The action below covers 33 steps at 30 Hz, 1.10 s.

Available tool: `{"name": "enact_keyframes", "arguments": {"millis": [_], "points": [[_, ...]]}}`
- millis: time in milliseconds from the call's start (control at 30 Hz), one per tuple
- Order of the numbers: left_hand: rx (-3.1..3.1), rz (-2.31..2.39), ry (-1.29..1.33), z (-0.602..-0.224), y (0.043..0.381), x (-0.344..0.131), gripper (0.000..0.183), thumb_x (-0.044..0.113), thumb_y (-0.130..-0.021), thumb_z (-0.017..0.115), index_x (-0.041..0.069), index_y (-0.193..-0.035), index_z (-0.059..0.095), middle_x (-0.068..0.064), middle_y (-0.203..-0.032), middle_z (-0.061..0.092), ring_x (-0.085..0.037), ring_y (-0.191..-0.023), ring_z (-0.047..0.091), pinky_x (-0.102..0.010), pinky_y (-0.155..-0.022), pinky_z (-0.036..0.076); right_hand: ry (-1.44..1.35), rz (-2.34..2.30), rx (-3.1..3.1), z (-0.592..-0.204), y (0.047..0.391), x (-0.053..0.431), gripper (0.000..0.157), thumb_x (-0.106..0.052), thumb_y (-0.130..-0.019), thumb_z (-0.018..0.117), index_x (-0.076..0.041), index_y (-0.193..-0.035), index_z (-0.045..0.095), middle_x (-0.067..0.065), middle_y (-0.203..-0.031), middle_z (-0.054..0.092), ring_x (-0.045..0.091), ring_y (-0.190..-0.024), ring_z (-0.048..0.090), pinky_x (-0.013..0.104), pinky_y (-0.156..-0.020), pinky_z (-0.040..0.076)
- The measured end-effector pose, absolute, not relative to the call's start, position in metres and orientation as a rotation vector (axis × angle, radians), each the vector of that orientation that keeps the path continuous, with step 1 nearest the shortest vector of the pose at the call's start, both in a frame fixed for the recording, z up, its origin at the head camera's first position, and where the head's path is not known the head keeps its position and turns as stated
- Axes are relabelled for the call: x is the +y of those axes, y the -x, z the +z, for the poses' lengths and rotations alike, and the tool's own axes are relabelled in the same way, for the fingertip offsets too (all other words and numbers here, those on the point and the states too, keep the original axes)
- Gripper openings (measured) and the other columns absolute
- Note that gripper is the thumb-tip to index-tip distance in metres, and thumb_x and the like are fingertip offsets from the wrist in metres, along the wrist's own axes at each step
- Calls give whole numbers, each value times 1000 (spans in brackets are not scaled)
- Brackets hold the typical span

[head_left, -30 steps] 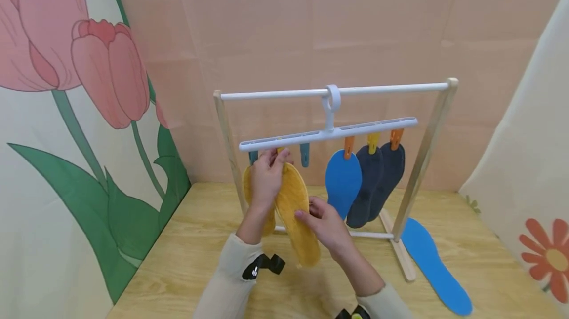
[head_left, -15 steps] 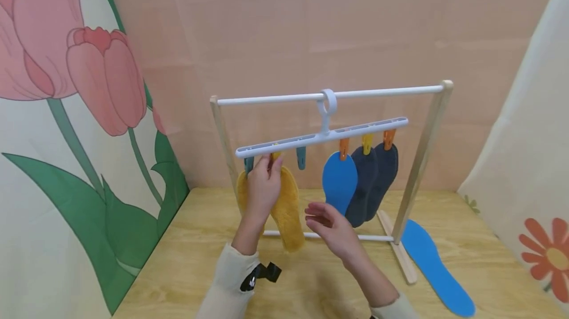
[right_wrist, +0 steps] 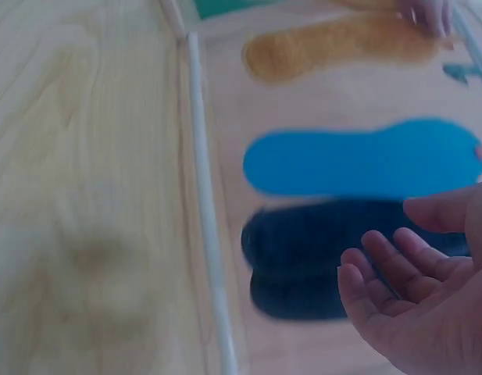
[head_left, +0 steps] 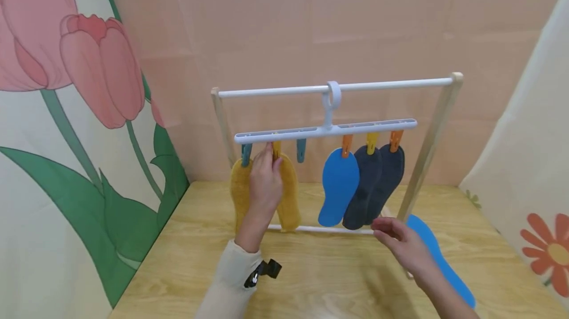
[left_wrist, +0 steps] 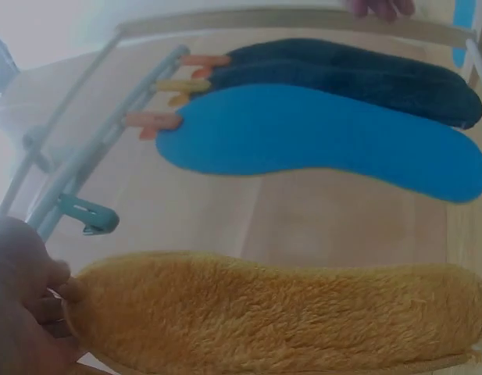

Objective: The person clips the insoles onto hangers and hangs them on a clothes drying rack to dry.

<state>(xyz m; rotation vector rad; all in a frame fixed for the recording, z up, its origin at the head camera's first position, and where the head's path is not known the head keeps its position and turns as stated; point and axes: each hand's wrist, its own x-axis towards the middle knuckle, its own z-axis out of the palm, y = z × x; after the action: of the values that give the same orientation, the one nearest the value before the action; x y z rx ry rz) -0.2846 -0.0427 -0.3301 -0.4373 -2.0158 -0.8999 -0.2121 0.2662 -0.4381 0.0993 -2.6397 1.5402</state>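
Observation:
My left hand (head_left: pixel 265 183) is at the top of a fuzzy yellow insole (head_left: pixel 290 198), its fingers gripping the upper end just below a yellow clip (head_left: pixel 277 149). That insole (left_wrist: pixel 280 312) hangs full length in the left wrist view. Partly behind the same hand, another yellow insole (head_left: pixel 240 193) hangs from a teal clip (head_left: pixel 246 154). My right hand (head_left: pixel 402 246) is in the air with loosely bent fingers and holds nothing. It is in front of the rack's right side, beside a blue insole (head_left: pixel 449 269) lying on the table and partly covering it.
A white clip hanger (head_left: pixel 311 133) hangs from the rack's top bar (head_left: pixel 391 85). On its right half hang a blue insole (head_left: pixel 339 185) and two dark insoles, the nearer one (head_left: pixel 362 190) overlapping the other (head_left: pixel 392 180). A teal clip (head_left: pixel 301 151) holds nothing.
My right hand has let go of the yellow insole and moved right, toward the blue insole on the table. The hanger's tilt has lessened. My left hand stays by the yellow clip.

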Motion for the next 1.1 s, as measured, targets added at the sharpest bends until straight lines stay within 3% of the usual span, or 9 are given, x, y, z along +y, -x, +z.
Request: {"name": "enact_keyframes", "arguments": {"millis": [100,267,367,433,500,600,733,900,1100], "points": [[-2036,-912,466,-331,282,-43,50,6,-100,62,-12,-144,46,-26,-135,60,-39,-126,57,-46,-108,46,-73,1421,-2672,-446,207,287,43,-25,-103,61,3,-135,55,19,-126,66,0,-101,62,23,-81,54],[-2030,-924,493,-336,276,-45,50,3,-101,60,-13,-145,43,-27,-140,56,-39,-129,56,-47,-108,46,-19,1160,-2767,-457,204,323,54,-39,-104,56,1,-141,50,24,-132,63,37,-117,61,42,-87,53],[-2022,-905,483,-337,274,-46,49,2,-101,59,-14,-144,44,-27,-141,56,-39,-129,57,-46,-107,47,37,1122,-2790,-463,207,343,61,-43,-104,56,2,-143,46,28,-136,59,27,-115,61,32,-85,52],[-2032,-895,478,-336,273,-47,49,3,-101,59,-14,-144,44,-27,-141,56,-38,-130,56,-45,-107,47,66,1120,-2799,-466,209,354,64,-44,-103,56,4,-144,44,30,-138,55,27,-115,61,21,-79,49],[-2047,-892,478,-335,270,-48,49,5,-101,59,-13,-144,44,-27,-141,56,-37,-130,56,-44,-107,47,85,1131,-2816,-469,210,362,68,-45,-103,56,6,-145,41,33,-142,51,33,-118,61,21,-77,50],[-2075,-895,476,-331,267,-49,50,7,-102,59,-13,-145,43,-27,-141,56,-37,-131,56,-44,-107,47,95,1159,-2853,-471,211,370,74,-46,-104,53,9,-148,33,38,-147,40,53,-129,47,37,-85,56],[-2104,-888,471,-327,264,-49,50,9,-102,60,-13,-144,44,-27,-142,54,-38,-132,55,-45,-109,46,112,1164,-2904,-473,212,378,81,-47,-104,52,12,-151,24,41,-150,30,60,-132,39,60,-93,50],[-2127,-892,468,-323,260,-47,52,11,-101,60,-12,-145,43,-27,-145,52,-38,-134,52,-46,-111,43,152,1160,-2977,-478,216,390,86,-49,-104,50,15,-151,17,46,-148,24,64,-130,36,65,-94,46],[-2147,-959,466,-319,256,-45,55,10,-101,61,-9,-148,40,-25,-148,50,-36,-137,49,-45,-113,41,171,1082,-3023,-486,219,400,84,-40,-103,57,23,-145,21,51,-140,29,65,-123,41,63,-92,48]]}}
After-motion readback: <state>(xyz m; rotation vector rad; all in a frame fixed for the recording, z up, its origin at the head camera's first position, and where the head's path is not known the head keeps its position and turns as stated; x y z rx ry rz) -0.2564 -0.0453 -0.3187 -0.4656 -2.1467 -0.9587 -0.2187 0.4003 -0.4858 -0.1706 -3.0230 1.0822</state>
